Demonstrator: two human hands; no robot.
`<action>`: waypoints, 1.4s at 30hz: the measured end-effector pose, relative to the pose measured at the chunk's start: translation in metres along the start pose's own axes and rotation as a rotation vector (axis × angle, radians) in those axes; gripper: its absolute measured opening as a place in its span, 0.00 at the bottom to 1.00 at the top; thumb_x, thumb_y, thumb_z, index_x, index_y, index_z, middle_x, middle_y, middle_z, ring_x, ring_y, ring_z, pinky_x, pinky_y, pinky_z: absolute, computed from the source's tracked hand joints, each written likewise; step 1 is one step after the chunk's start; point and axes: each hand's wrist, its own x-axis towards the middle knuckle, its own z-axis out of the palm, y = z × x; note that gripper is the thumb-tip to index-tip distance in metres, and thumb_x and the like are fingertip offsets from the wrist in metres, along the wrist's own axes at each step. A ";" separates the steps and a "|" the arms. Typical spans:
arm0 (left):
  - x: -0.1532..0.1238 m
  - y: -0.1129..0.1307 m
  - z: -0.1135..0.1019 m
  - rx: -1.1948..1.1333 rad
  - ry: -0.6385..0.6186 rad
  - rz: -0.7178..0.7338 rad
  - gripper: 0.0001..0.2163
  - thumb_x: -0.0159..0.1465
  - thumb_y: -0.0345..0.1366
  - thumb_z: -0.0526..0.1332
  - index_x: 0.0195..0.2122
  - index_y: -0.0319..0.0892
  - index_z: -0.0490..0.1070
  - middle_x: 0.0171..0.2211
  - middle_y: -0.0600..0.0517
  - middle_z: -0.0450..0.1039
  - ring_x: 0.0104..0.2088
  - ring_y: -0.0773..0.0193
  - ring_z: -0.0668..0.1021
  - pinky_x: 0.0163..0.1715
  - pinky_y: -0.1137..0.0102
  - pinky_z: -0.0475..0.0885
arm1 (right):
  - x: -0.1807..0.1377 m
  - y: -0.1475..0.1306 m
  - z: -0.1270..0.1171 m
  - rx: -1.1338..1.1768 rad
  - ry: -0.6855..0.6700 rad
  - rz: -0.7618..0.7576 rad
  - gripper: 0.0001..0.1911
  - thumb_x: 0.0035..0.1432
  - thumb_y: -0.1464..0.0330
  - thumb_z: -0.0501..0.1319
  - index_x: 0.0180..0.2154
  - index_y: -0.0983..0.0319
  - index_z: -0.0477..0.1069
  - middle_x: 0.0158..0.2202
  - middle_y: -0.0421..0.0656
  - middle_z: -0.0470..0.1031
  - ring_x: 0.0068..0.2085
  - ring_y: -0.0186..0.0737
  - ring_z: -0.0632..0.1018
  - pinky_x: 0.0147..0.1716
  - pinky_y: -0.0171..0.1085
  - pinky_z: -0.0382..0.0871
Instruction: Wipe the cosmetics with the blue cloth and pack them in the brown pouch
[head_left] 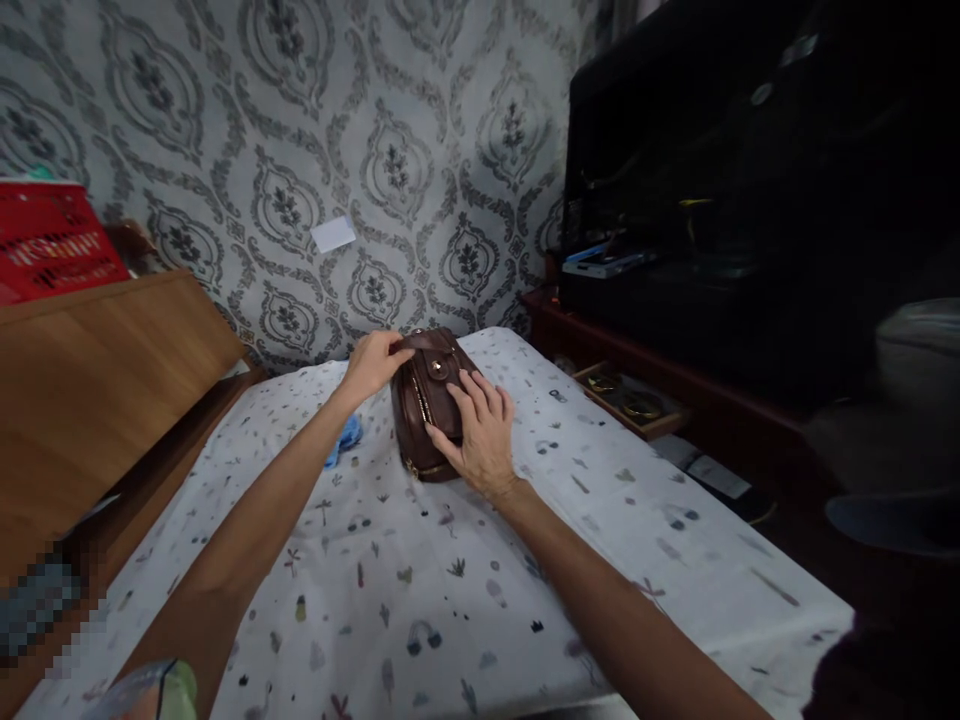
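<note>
A brown leather bag lies on the patterned white cover, with a zipper along its left side and a small metal clasp on a tab. At its upper left, my left hand pinches the edge of a brown strap or flap of the bag between thumb and fingers. My right hand rests on the bag's right front with its fingers spread. Its palm hides the bag's lower right part. Just left of the bag, partly behind my left forearm, is a crumpled blue item that I cannot identify.
The cover carries small printed motifs. To the left stand a wooden panel and a red basket. A large dark screen is at right, above an open drawer with golden items. Patterned wallpaper covers the wall behind.
</note>
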 end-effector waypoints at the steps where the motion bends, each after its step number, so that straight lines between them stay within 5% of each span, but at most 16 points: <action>1: -0.002 0.002 0.000 0.001 0.002 0.006 0.10 0.58 0.39 0.61 0.22 0.42 0.67 0.20 0.56 0.63 0.25 0.64 0.66 0.28 0.69 0.57 | 0.000 0.000 0.000 -0.001 -0.010 0.003 0.29 0.63 0.53 0.57 0.60 0.61 0.63 0.63 0.54 0.67 0.65 0.57 0.62 0.63 0.58 0.51; 12: -0.020 0.011 -0.003 -0.042 -0.051 0.050 0.12 0.59 0.40 0.59 0.22 0.42 0.62 0.21 0.57 0.62 0.25 0.66 0.66 0.28 0.70 0.58 | 0.003 0.000 -0.006 0.090 -0.018 0.024 0.30 0.63 0.50 0.57 0.60 0.60 0.62 0.64 0.55 0.64 0.65 0.57 0.63 0.62 0.58 0.55; 18: -0.017 0.027 -0.003 -0.012 -0.008 0.079 0.03 0.59 0.34 0.58 0.33 0.43 0.70 0.29 0.53 0.72 0.31 0.61 0.72 0.32 0.68 0.63 | 0.005 0.006 -0.001 0.304 0.120 0.335 0.24 0.70 0.56 0.48 0.60 0.62 0.61 0.62 0.56 0.65 0.63 0.53 0.65 0.61 0.55 0.60; 22: -0.009 0.045 0.008 -0.025 -0.017 0.123 0.12 0.60 0.34 0.61 0.46 0.44 0.73 0.40 0.51 0.77 0.39 0.58 0.76 0.41 0.66 0.67 | 0.000 0.011 0.011 0.341 0.123 0.456 0.27 0.68 0.53 0.51 0.60 0.64 0.58 0.57 0.56 0.69 0.59 0.53 0.70 0.58 0.54 0.66; 27: 0.006 0.057 0.028 0.089 -0.054 0.146 0.09 0.63 0.38 0.62 0.42 0.43 0.76 0.38 0.49 0.77 0.41 0.54 0.76 0.45 0.64 0.67 | -0.002 0.009 0.013 0.459 0.093 0.558 0.32 0.63 0.50 0.57 0.60 0.63 0.58 0.59 0.56 0.68 0.59 0.53 0.70 0.59 0.53 0.65; 32: 0.009 0.050 0.037 0.184 -0.126 0.166 0.13 0.61 0.43 0.64 0.44 0.44 0.75 0.42 0.47 0.74 0.46 0.50 0.74 0.47 0.62 0.66 | 0.000 0.008 0.012 0.452 0.100 0.541 0.30 0.65 0.51 0.55 0.60 0.63 0.59 0.58 0.54 0.69 0.59 0.51 0.70 0.58 0.51 0.65; 42: 0.001 0.018 0.043 0.024 -0.141 0.223 0.19 0.59 0.42 0.66 0.52 0.46 0.73 0.48 0.48 0.72 0.52 0.50 0.72 0.53 0.60 0.66 | 0.004 0.018 0.011 0.545 0.106 0.590 0.21 0.70 0.56 0.47 0.55 0.61 0.66 0.54 0.50 0.75 0.54 0.47 0.74 0.56 0.47 0.68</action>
